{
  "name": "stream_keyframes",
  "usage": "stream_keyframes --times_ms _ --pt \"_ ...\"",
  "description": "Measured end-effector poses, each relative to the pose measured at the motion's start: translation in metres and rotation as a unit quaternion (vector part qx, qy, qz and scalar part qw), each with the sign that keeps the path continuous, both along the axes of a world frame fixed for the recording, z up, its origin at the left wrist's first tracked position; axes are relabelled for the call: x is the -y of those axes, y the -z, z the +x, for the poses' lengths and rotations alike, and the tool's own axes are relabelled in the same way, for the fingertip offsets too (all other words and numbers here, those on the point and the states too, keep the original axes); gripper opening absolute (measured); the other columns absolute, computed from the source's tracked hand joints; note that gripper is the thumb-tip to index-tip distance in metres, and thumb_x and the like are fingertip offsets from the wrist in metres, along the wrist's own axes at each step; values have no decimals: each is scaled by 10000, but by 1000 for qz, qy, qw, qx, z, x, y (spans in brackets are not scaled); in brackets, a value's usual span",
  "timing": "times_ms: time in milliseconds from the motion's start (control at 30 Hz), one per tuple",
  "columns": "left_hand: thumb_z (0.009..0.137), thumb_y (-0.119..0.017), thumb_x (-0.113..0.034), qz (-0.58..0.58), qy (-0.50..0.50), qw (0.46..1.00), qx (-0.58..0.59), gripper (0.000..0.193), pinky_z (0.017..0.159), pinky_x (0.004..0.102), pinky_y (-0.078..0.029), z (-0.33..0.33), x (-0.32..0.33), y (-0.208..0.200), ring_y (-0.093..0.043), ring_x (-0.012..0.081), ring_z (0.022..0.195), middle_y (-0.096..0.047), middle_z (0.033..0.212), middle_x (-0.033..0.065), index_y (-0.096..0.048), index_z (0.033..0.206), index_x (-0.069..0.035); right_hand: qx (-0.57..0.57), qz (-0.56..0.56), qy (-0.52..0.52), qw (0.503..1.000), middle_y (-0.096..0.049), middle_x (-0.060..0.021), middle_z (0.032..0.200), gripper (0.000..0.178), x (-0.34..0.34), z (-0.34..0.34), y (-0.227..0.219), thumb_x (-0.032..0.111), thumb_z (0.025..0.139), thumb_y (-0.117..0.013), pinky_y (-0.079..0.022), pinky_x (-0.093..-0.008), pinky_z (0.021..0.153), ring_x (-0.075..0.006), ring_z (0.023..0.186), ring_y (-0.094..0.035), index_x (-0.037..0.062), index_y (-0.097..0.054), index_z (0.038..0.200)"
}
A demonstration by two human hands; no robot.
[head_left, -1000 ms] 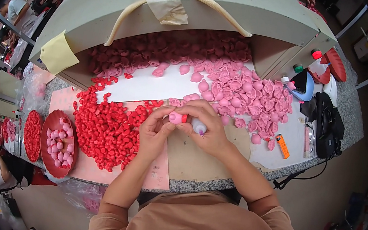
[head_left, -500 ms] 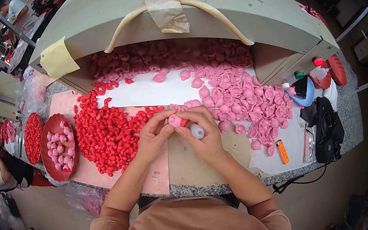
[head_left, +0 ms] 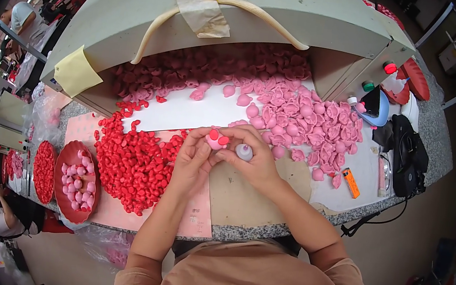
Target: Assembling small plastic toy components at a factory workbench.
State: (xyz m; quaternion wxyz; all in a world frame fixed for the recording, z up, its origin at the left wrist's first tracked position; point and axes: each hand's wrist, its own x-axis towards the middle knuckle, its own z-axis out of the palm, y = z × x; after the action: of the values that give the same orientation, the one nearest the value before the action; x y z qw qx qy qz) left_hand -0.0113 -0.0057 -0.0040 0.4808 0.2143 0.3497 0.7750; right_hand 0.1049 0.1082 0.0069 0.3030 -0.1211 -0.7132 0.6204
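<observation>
Between my two hands is a small round pink plastic piece (head_left: 217, 140) with two red parts on its top. My left hand (head_left: 193, 154) pinches it from the left with thumb and fingers. My right hand (head_left: 259, 168) is closed around a small whitish bottle with a narrow tip (head_left: 244, 152), and its fingertips also touch the pink piece. A heap of small glossy red pieces (head_left: 133, 165) lies just left of my left hand. Beyond my right hand spreads a pile of pink shell-like and round pieces (head_left: 313, 124).
A grey-green box-like housing (head_left: 288, 22) arches over the far side. At left stand a red dish of pink pieces (head_left: 92, 180) and a tray of red pieces (head_left: 44, 171). An orange lighter (head_left: 351, 183) and a black bag (head_left: 408, 159) lie at right. Another person (head_left: 3, 214) sits far left.
The pink piece has been turned in my fingers, so two red parts now face up where one showed at its right side. The bottle stays in my right hand.
</observation>
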Motion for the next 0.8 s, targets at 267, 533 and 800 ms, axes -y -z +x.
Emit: stream_keyframes --times_ms 267,533,800 --pt "879 -553 -39 6 24 1000 0 348 920 370 -468 1 1 8 -528 191 1089 -513 1191 76 -443 1207 -79 -22 16 9 1000 -466 -60 1065 288 2 2 -4 20 784 -663 -447 -255 810 -139 967 -520 28 -595 1063" --pt "839 -604 -19 -5 10 1000 12 361 905 328 -466 2 1 7 -548 172 1053 -541 1147 63 -498 1181 -64 -21 90 19 996 -502 -57 1023 270 -2 2 -4 65 780 -682 -441 -272 785 -142 916 -523 45 -608 1039" --pt "838 -623 -47 -4 -22 996 -82 360 885 267 -452 1 3 18 -540 144 1046 -549 1137 63 -500 1177 -32 -54 114 27 992 -505 -67 1005 248 0 0 1 70 783 -680 -436 -257 751 -138 847 -528 52 -609 1021"
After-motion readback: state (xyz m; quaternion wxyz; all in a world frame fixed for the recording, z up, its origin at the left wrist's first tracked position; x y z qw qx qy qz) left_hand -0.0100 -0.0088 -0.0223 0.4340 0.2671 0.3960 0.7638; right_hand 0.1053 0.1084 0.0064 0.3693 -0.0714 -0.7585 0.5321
